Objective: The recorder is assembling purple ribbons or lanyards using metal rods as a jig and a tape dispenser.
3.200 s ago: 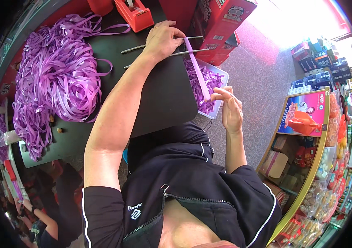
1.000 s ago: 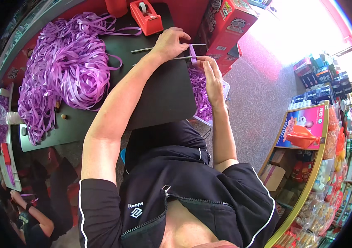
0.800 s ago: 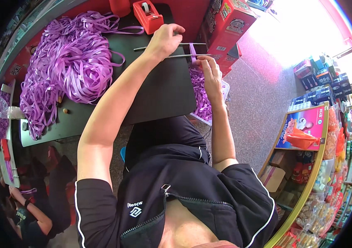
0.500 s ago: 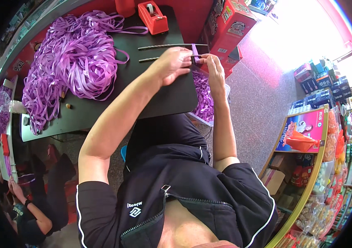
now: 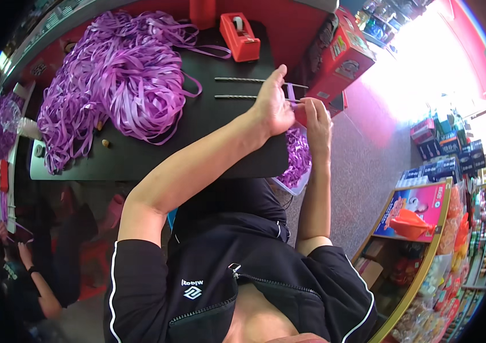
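While right fingers (image 5: 312, 107) pinch purple ribbon (image 5: 290, 92), left hand (image 5: 274, 108) loose, thumb (image 5: 280, 73) spread

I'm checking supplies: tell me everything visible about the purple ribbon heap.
The purple ribbon heap is a loose tangle of narrow, flat, satiny-looking strips. It lies on the dark table, covering much of its left part, coiled more roundly at right. One loop reaches toward the red tape dispenser. The left hand and right hand are off it.

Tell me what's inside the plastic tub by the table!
Purple ribbon pieces show in the tub. The table covers its left side; anything under those pieces is hidden.
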The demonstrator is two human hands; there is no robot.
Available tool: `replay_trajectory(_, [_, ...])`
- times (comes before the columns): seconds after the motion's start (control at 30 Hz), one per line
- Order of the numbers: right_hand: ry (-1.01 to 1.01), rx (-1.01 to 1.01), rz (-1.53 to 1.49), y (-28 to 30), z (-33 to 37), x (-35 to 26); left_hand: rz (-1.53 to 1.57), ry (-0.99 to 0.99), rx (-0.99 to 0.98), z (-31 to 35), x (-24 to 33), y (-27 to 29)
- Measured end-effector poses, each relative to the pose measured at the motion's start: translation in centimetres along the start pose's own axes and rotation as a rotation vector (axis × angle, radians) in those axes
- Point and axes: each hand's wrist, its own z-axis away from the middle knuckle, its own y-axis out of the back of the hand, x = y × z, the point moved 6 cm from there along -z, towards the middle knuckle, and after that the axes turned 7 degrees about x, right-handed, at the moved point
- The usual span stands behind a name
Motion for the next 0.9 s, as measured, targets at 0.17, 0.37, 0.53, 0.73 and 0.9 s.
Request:
replay_trajectory(0.17, [0.349,0.107,0.238,-0.2,-4.7,-7.2,-0.015,0.031,0.003,-0.7,1.1,1.2])
replay_trajectory(0.37, [0.223,-0.239,-0.16,-9.7,-15.2,-6.7,0.065,0.092,-0.106,-0.3,0.4,1.7])
replay_trajectory(0.53, [-0.157,-0.569,0.002,-16.8,-17.6,-5.5,0.052,0.048,-0.041,-0.1,0.2,2.2])
replay_trajectory(0.73, [-0.266,-0.644,-0.041,-18.6,-17.9,-6.3,0.133,0.01,-0.079,1.3,0.9,0.9])
replay_trajectory(0.9, [-0.333,-0.589,-0.073,-17.4,-17.5,-6.4,0.129,0.011,-0.08,1.2,0.7,0.9])
